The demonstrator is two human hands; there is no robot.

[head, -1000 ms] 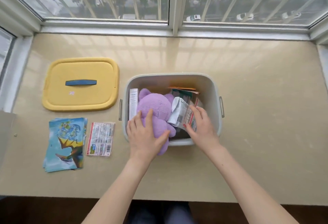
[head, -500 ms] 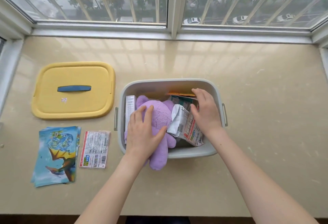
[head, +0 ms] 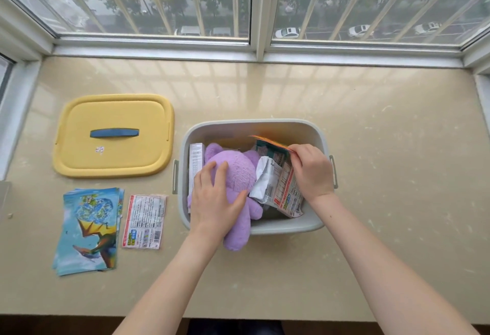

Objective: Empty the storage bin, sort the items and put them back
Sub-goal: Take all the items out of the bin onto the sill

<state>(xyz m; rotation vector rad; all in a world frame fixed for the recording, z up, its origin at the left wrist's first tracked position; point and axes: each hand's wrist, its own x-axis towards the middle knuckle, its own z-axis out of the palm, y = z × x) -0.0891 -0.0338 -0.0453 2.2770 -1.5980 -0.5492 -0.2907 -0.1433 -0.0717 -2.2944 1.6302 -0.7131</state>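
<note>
A grey storage bin (head: 305,125) stands on the beige sill. A purple plush toy (head: 238,172) lies in its left half, one leg hanging over the near rim. My left hand (head: 214,202) rests flat on the plush, fingers spread. My right hand (head: 311,171) is inside the bin's right side, pinching the edge of an orange flat packet (head: 270,141) that stands behind a green packet (head: 270,150). A crumpled white and red packet (head: 278,188) leans beside that hand. A white box (head: 195,165) stands against the left wall.
The bin's yellow lid (head: 114,135) with a blue handle lies to the left. In front of it are a stack of blue picture cards (head: 88,231) and a red-edged sachet (head: 144,220). A window frame (head: 259,53) borders the far edge.
My right hand has moved from the white packet toward the bin's back right and closed its fingers on the orange packet's edge. My left hand has stayed on the plush.
</note>
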